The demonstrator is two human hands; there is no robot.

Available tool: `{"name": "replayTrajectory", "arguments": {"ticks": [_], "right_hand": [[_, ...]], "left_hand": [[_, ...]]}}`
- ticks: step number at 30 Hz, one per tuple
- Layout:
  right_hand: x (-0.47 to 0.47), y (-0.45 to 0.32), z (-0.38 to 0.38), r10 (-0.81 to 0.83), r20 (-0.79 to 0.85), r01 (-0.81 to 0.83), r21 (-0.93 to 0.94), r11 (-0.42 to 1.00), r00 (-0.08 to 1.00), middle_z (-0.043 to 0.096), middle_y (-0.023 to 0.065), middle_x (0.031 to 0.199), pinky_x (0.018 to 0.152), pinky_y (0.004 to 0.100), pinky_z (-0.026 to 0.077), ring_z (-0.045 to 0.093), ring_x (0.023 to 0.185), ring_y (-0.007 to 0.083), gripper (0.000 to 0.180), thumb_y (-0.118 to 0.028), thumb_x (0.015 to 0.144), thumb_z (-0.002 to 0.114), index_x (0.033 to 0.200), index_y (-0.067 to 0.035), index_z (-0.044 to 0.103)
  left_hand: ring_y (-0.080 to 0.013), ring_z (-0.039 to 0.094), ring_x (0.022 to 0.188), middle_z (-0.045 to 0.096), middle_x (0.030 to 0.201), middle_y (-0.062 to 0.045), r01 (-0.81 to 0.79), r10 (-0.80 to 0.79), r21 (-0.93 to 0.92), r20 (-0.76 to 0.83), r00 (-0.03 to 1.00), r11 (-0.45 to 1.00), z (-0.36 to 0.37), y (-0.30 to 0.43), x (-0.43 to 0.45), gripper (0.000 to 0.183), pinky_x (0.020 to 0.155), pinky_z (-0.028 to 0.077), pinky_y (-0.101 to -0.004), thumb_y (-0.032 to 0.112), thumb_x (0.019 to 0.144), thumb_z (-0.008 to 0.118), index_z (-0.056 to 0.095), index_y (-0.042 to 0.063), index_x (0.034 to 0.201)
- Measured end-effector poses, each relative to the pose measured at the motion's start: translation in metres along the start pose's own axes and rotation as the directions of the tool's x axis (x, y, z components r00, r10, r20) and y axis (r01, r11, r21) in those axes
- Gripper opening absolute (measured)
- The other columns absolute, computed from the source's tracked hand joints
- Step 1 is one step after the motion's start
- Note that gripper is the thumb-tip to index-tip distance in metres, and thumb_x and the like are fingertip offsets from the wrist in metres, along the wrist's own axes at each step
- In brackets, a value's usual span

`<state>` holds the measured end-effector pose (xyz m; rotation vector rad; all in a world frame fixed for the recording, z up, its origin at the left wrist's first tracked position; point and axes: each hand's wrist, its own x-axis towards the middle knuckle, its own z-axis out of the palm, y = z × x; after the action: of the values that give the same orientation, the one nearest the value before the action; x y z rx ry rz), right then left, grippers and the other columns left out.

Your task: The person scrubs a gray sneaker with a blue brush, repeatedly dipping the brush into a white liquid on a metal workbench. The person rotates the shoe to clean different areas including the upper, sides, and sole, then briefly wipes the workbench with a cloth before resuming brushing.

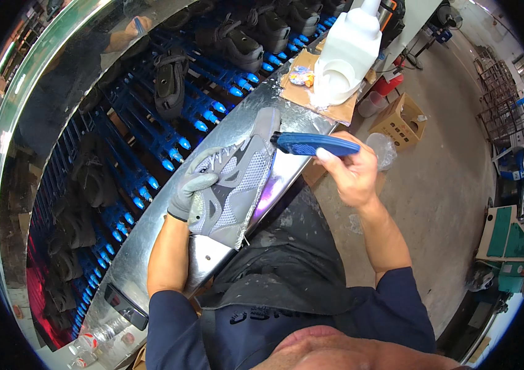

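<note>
My left hand (pixel 194 185), in a grey work glove, grips a grey mesh shoe upper (pixel 243 185) around its laced side. The upper lies tilted on its side above the metal ledge, its toe pointing away from me. My bare right hand (pixel 347 173) holds a blue-handled brush (pixel 319 144). The dark bristle end of the brush meets the lower edge of the upper near the toe. Beyond my right hand, a white plastic jug (pixel 352 41) with a cut opening stands on a stained piece of cardboard (pixel 303 99).
Left of the metal ledge (pixel 151 240) runs a conveyor of blue-tipped rods (pixel 206 115) carrying several dark shoes (pixel 171 83). A smartphone (pixel 126 306) and plastic bottles (pixel 100 335) lie at the near end. A cardboard box (pixel 400 122) stands on the floor to the right.
</note>
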<state>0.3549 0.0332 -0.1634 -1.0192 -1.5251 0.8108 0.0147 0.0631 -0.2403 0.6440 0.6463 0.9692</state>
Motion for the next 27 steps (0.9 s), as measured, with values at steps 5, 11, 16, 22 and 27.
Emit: {"name": "replayTrajectory", "arguments": {"ticks": [5, 11, 16, 22, 27], "right_hand": [[0.005, -0.018, 0.003, -0.298, 0.145, 0.326, -0.238, 0.915, 0.943, 0.075, 0.0137, 0.096, 0.073, 0.0336, 0.058, 0.073, 0.080, 0.0231, 0.016, -0.004, 0.093, 0.080, 0.105, 0.006, 0.075], [0.017, -0.038, 0.005, -0.438, 0.354, 0.548, -0.324, 0.771, 0.826, 0.072, 0.0156, 0.092, 0.067, 0.0402, 0.059, 0.072, 0.077, 0.0333, 0.022, 0.000, 0.081, 0.080, 0.102, 0.002, 0.073], [0.018, -0.041, 0.007, -0.417, 0.356, 0.539, -0.395, 0.744, 0.836, 0.069, 0.0135, 0.089, 0.065, 0.0399, 0.059, 0.071, 0.078, 0.0326, 0.025, -0.001, 0.078, 0.078, 0.102, 0.000, 0.072], [0.019, -0.040, 0.004, -0.404, 0.462, 0.592, -0.395, 0.703, 0.789, 0.068, 0.0105, 0.096, 0.069, 0.0409, 0.059, 0.071, 0.085, 0.0314, 0.029, -0.006, 0.076, 0.078, 0.103, -0.002, 0.070], [0.028, -0.048, 0.000, -0.362, 0.600, 0.651, -0.378, 0.658, 0.714, 0.073, 0.0140, 0.107, 0.074, 0.0404, 0.061, 0.074, 0.094, 0.0331, 0.045, 0.005, 0.066, 0.074, 0.111, 0.000, 0.073]], "left_hand": [[-0.0353, 0.070, 0.127, 0.067, 0.141, -0.023, -0.012, 0.010, 0.041, 0.040, 0.999, 0.999, -0.003, -0.001, 0.003, 0.076, 0.116, 0.053, -0.0474, 0.008, 0.082, 0.078, 0.051, -0.003, 0.151], [-0.0363, 0.071, 0.124, 0.068, 0.138, -0.023, -0.027, 0.030, -0.050, 0.058, 0.998, 0.998, 0.005, -0.005, 0.003, 0.075, 0.114, 0.055, -0.0496, 0.007, 0.081, 0.079, 0.051, -0.003, 0.150], [-0.0373, 0.071, 0.125, 0.068, 0.139, -0.025, -0.034, 0.035, -0.006, 0.051, 0.998, 0.999, 0.007, -0.006, 0.003, 0.075, 0.115, 0.054, -0.0501, 0.008, 0.080, 0.079, 0.051, -0.003, 0.150], [-0.0389, 0.067, 0.131, 0.065, 0.144, -0.026, -0.072, 0.073, -0.019, 0.057, 0.996, 0.997, -0.004, -0.014, 0.008, 0.076, 0.118, 0.050, -0.0517, 0.008, 0.081, 0.075, 0.049, -0.004, 0.151], [-0.0402, 0.064, 0.135, 0.061, 0.149, -0.027, -0.088, 0.088, 0.009, 0.043, 0.995, 0.996, 0.004, -0.008, 0.001, 0.080, 0.122, 0.048, -0.0523, 0.010, 0.077, 0.074, 0.048, -0.006, 0.151]]}}
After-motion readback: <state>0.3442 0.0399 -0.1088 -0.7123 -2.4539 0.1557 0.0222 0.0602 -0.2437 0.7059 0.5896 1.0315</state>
